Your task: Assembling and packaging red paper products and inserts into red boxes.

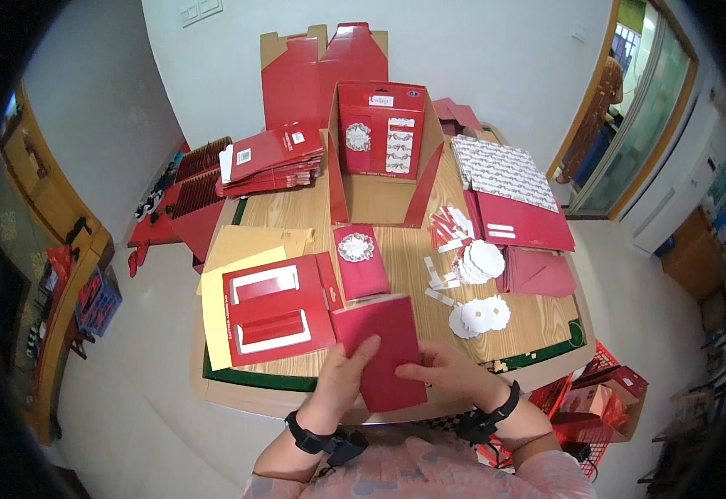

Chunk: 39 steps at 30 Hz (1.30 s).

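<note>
Between my two hands is a plain red paper wallet (pixel 388 349), tilted above the table's near edge. My left hand (pixel 344 374) grips its left side, thumb on the face. On the right side, my right hand (pixel 441 368) holds it with the thumb over the edge. Just beyond lies another red wallet (pixel 363 277) bearing a round decorated label (pixel 355 247). To the left rests a red card package (pixel 275 355) with two cut-out windows, on top of a yellow sheet (pixel 216 324).
An open display carton (pixel 372 206) stands mid-table, with a stack of red packages (pixel 269 159) left of it. White scalloped labels (pixel 478 315), small strips (pixel 444 231) and patterned sheets (pixel 503 171) lie right. A red crate (pixel 593 455) stands on the floor. A person (pixel 599 112) is in the doorway.
</note>
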Each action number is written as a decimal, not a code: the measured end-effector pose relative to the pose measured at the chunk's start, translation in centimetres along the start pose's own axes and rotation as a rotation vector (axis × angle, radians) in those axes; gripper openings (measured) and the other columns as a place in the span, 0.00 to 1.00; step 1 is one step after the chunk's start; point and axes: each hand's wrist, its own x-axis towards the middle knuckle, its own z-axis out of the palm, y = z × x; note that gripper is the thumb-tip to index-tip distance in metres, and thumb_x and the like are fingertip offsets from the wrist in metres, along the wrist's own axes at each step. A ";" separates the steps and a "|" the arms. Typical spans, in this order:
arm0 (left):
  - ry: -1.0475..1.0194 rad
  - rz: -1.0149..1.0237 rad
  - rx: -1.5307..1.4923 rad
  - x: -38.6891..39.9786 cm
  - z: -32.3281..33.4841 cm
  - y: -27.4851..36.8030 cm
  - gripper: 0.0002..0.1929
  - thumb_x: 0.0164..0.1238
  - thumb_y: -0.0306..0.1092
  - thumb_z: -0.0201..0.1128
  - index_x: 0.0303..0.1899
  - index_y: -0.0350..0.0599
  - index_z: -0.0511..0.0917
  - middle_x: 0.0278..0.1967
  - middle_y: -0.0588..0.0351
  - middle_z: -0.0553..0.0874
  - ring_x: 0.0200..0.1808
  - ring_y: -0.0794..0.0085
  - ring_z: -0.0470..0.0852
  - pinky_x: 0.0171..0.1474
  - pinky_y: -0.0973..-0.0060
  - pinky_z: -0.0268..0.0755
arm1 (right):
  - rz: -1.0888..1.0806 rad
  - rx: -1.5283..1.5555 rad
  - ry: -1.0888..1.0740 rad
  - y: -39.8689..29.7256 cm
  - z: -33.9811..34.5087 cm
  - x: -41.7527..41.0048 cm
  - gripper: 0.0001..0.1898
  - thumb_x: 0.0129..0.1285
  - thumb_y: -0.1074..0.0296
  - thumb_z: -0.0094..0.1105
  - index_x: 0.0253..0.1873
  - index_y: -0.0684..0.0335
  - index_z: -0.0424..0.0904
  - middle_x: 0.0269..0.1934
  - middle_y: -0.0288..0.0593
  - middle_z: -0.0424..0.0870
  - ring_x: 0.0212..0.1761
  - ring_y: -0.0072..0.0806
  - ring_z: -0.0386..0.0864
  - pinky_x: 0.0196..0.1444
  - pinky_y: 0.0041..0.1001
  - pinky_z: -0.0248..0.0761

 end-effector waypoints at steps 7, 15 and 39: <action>-0.062 0.033 0.087 0.3 -0.4 -1.0 0.13 0.66 0.25 0.57 0.51 0.37 0.73 0.44 0.57 0.81 0.45 0.75 0.78 0.49 0.77 0.72 | 0.090 -0.059 -0.013 2.8 -0.5 -0.1 0.15 0.68 0.67 0.54 0.55 0.66 0.74 0.43 0.35 0.81 0.41 0.17 0.75 0.43 0.20 0.71; 0.187 0.306 0.360 1.3 -2.5 -2.1 0.45 0.55 0.11 0.59 0.70 0.45 0.42 0.58 0.50 0.69 0.54 0.70 0.73 0.56 0.74 0.69 | -0.244 -0.644 0.582 4.4 -10.7 -2.4 0.04 0.61 0.73 0.59 0.39 0.66 0.79 0.32 0.37 0.82 0.31 0.20 0.77 0.36 0.23 0.71; 0.074 0.155 0.577 0.2 -2.2 -1.9 0.10 0.63 0.20 0.59 0.45 0.36 0.81 0.39 0.57 0.85 0.41 0.80 0.79 0.46 0.83 0.72 | 0.051 -1.316 0.528 0.7 -13.8 -1.2 0.03 0.52 0.71 0.58 0.28 0.63 0.75 0.31 0.48 0.79 0.33 0.46 0.78 0.33 0.39 0.70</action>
